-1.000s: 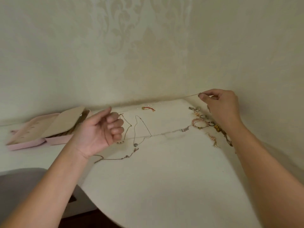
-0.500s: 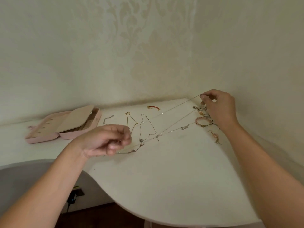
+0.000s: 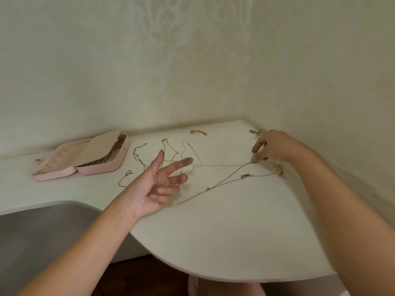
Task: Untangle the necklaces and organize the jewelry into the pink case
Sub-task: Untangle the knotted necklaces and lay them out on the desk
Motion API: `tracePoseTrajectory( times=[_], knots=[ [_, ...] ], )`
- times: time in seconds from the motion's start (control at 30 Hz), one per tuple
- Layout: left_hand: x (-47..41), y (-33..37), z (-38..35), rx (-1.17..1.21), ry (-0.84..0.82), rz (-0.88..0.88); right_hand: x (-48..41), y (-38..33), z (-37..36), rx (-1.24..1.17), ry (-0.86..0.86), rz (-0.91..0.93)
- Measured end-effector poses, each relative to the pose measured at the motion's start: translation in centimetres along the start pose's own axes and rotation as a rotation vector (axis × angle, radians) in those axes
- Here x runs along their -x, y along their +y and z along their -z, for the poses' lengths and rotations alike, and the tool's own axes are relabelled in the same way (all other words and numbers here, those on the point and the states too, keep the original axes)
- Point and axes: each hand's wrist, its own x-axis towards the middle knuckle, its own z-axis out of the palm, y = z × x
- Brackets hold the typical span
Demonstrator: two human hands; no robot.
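Necklaces (image 3: 224,165) lie fanned across the white table (image 3: 213,231) between the two hands, well apart from the open pink case (image 3: 100,170), which sits at the left rear against the wall. The right hand (image 3: 272,146) reaches down near the corner, its fingertips (image 3: 255,160) closed in a pinch where two or three fine strands meet, among them a silver chain (image 3: 245,176) with a small bar pendant that trails back toward the near edge. The left hand (image 3: 158,185) hovers palm up over the middle strands, fingers spread and loose, holding nothing. These chains look very light, limp and thin, so they will probably slide easily over the smooth top, snag on each other and kink or snap if yanked. The safer hold is likely a gentle pinch at a clasp, a pendant or right beside a crossing, lifting one strand clear at a time. A red bracelet (image 3: 198,132) lies apart near the wall.
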Motion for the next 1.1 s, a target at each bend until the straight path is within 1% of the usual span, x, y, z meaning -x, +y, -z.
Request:
tracePoseTrajectory(
  times=[0.1,0.2,0.23,0.27,0.3,0.33,0.37,0.4,0.43,0.47,0.57,0.63,0.7,0.73,0.8,0.9,1.0,1.03,1.07,1.1],
  knots=[
    [0.8,-0.3,0.0,0.004,0.059,-0.073,0.4,0.7,1.1,0.043,-0.027,-0.008],
    [1.8,0.8,1.6,0.136,0.005,-0.171,1.0,2.0,2.4,-0.007,-0.023,-0.05],
    [2.1,1.3,2.4,0.19,-0.057,-0.164,1.3,2.2,2.5,-0.107,-0.015,-0.045],
    [2.3,1.7,3.1,0.237,-0.13,-0.147,1.6,2.3,2.6,-0.283,-0.014,-0.043],
    [2.5,2.0,3.4,0.261,-0.17,-0.128,1.8,2.3,2.8,-0.529,-0.025,-0.064],
    [2.7,2.2,3.6,0.263,-0.14,-0.12,2.1,2.3,3.0,-0.807,-0.054,-0.096],
    [2.8,2.3,3.7,0.247,-0.079,-0.117,2.4,2.3,3.1,-1.026,-0.088,-0.125],
    [2.9,2.3,3.6,0.227,-0.013,-0.119,2.6,2.4,3.2,-1.145,-0.119,-0.145],
    [3.0,2.2,3.4,0.217,0.027,-0.12,2.8,2.4,3.2,-1.172,-0.147,-0.157],
    [3.0,2.2,3.3,0.218,0.051,-0.124,3.0,2.4,3.2,-1.124,-0.164,-0.158],
    [3.1,2.5,3.0,0.189,0.076,-0.132,3.9,2.3,3.5,-0.888,-0.149,-0.113],
    [2.9,3.0,2.7,0.108,0.1,-0.141,4.6,1.8,4.5,-0.809,-0.11,-0.079],
    [2.6,3.4,2.3,-0.045,0.125,-0.144,5.3,1.1,5.9,-0.759,-0.07,-0.053],
    [2.5,3.5,2.0,-0.189,0.135,-0.135,5.5,0.7,6.5,-0.735,-0.058,-0.037],
    [2.5,3.5,0.7,-0.569,0.134,-0.083,5.9,-0.1,7.5,-0.684,-0.05,-0.01],
    [2.6,3.4,-1.6,-1.034,0.172,-0.014,6.3,-1.4,8.2,-0.615,-0.052,0.0],
    [1.9,3.8,-2.7,-1.527,0.203,0.056,6.3,-2.1,8.0,-0.621,-0.06,0.005],
    [1.6,3.9,-3.0,-1.628,0.218,0.046,6.3,-2.2,7.8,-0.632,-0.064,0.012],
    [1.2,3.9,-3.5,-1.659,0.235,0.004,6.3,-2.3,7.5,-0.641,-0.069,0.019],
    [0.7,3.9,-4.2,-1.641,0.247,-0.061,6.2,-2.3,7.2,-0.643,-0.076,0.022]
  ],
)
